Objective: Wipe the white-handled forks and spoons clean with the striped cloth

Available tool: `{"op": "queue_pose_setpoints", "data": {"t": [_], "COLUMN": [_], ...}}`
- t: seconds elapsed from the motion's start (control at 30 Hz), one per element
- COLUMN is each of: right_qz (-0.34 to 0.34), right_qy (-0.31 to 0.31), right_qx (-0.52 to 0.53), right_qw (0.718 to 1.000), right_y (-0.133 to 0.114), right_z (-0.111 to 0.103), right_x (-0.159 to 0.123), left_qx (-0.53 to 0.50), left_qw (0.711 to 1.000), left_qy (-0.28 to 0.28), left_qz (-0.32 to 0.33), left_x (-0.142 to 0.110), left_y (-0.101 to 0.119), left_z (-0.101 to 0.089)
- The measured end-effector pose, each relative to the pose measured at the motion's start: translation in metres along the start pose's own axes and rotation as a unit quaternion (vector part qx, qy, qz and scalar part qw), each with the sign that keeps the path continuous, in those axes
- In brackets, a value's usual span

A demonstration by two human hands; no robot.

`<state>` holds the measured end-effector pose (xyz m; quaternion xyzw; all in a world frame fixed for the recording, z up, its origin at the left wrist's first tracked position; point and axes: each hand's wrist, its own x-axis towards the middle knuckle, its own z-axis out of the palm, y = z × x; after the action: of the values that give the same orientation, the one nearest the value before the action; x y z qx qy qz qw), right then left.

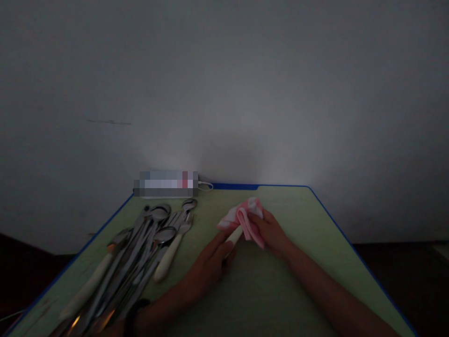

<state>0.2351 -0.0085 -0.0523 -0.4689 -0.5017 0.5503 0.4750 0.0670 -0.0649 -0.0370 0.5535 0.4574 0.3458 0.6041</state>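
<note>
My left hand is closed around the pale handle of a utensil, whose far end disappears under a pink and white cloth. What kind of utensil it is cannot be seen. Fingers of my right hand grip the cloth and press it around the covered end. To the left of my hands lies a heap of metal cutlery. At its right side is a fork with a pale handle, and a spoon lies at the back.
The light green table has a blue edge and stands against a grey wall. A blurred-out box-like device with a white cable is at the back left. A dark band circles my left wrist.
</note>
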Motion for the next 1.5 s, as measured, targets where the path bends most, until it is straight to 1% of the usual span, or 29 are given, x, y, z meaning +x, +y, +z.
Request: {"op": "queue_pose_setpoints", "data": {"t": [0.07,0.1,0.13,0.17,0.2,0.23,0.27,0.3,0.33,0.37,0.43,0.5,0.57,0.63,0.73,0.83,0.9,0.97,1.03,1.1,1.17,1.33,1.43,1.5], "right_qz": [-0.01,-0.02,-0.036,-0.057,-0.072,-0.08,-0.095,-0.108,-0.122,-0.134,-0.155,-0.17,-0.18,-0.177,-0.163,-0.152,-0.139,-0.126,-0.113,-0.096,-0.08,-0.039,-0.023,-0.028], "right_qy": [-0.007,-0.007,-0.023,-0.035,-0.039,-0.037,-0.032,-0.04,-0.054,-0.068,-0.092,-0.103,-0.104,-0.095,-0.075,-0.037,-0.022,-0.023,-0.03,-0.039,-0.047,-0.102,-0.117,-0.123], "right_qx": [-0.063,-0.089,-0.109,-0.125,-0.147,-0.176,-0.204,-0.23,-0.256,-0.278,-0.317,-0.35,-0.377,-0.393,-0.389,-0.356,-0.323,-0.295,-0.29,-0.304,-0.318,-0.295,-0.27,-0.24], "right_qw": [0.998,0.996,0.993,0.99,0.986,0.98,0.974,0.966,0.958,0.949,0.931,0.915,0.903,0.897,0.904,0.921,0.936,0.947,0.95,0.947,0.944,0.949,0.956,0.963], "right_y": [-0.017,-0.028,-0.041,-0.055,-0.068,-0.081,-0.093,-0.103,-0.111,-0.117,-0.124,-0.124,-0.121,-0.117,-0.111,-0.107,-0.106,-0.105,-0.105,-0.103,-0.1,-0.091,-0.092,-0.096], "right_z": [-0.001,-0.001,0.001,0.003,0.007,0.012,0.017,0.023,0.029,0.035,0.047,0.058,0.069,0.078,0.089,0.094,0.093,0.087,0.079,0.073,0.069,0.064,0.056,0.051], "right_x": [-0.001,-0.002,-0.002,-0.001,0.001,0.004,0.007,0.012,0.016,0.021,0.029,0.035,0.038,0.04,0.043,0.048,0.052,0.057,0.062,0.068,0.073,0.08,0.082,0.083], "left_qx": [0.039,0.073,0.113,0.158,0.204,0.245,0.278,0.301,0.318,0.335,0.362,0.383,0.385,0.38,0.373,0.357,0.339,0.322,0.313,0.31,0.306,0.292,0.299,0.306], "left_qw": [0.999,0.996,0.991,0.984,0.973,0.96,0.948,0.938,0.931,0.926,0.919,0.91,0.908,0.909,0.911,0.922,0.933,0.943,0.948,0.949,0.95,0.955,0.953,0.951], "left_qy": [0.01,0.017,0.013,-0.002,-0.033,-0.077,-0.121,-0.152,-0.169,-0.168,-0.152,-0.153,-0.163,-0.172,-0.173,-0.147,-0.118,-0.079,-0.035,-0.005,0.005,-0.013,-0.01,0.001], "left_qz": [0.033,0.055,0.073,0.086,0.1,0.109,0.1,0.078,0.055,0.041,0.045,0.04,0.028,0.022,0.016,0.015,0.025,0.039,0.051,0.055,0.057,0.06,0.051,0.046], "left_x": [0.003,0.005,0.006,0.007,0.008,0.009,0.01,0.011,0.012,0.013,0.015,0.016,0.018,0.019,0.022,0.025,0.027,0.028,0.031,0.033,0.036,0.035,0.033,0.032], "left_y": [0.011,0.021,0.032,0.046,0.06,0.074,0.086,0.096,0.104,0.108,0.109,0.103,0.096,0.092,0.09,0.09,0.09,0.09,0.09,0.089,0.088,0.09,0.094,0.097], "left_z": [-0.008,-0.014,-0.021,-0.03,-0.039,-0.049,-0.059,-0.068,-0.076,-0.083,-0.094,-0.102,-0.109,-0.117,-0.128,-0.138,-0.143,-0.146,-0.148,-0.149,-0.149,-0.147,-0.147,-0.146]}}
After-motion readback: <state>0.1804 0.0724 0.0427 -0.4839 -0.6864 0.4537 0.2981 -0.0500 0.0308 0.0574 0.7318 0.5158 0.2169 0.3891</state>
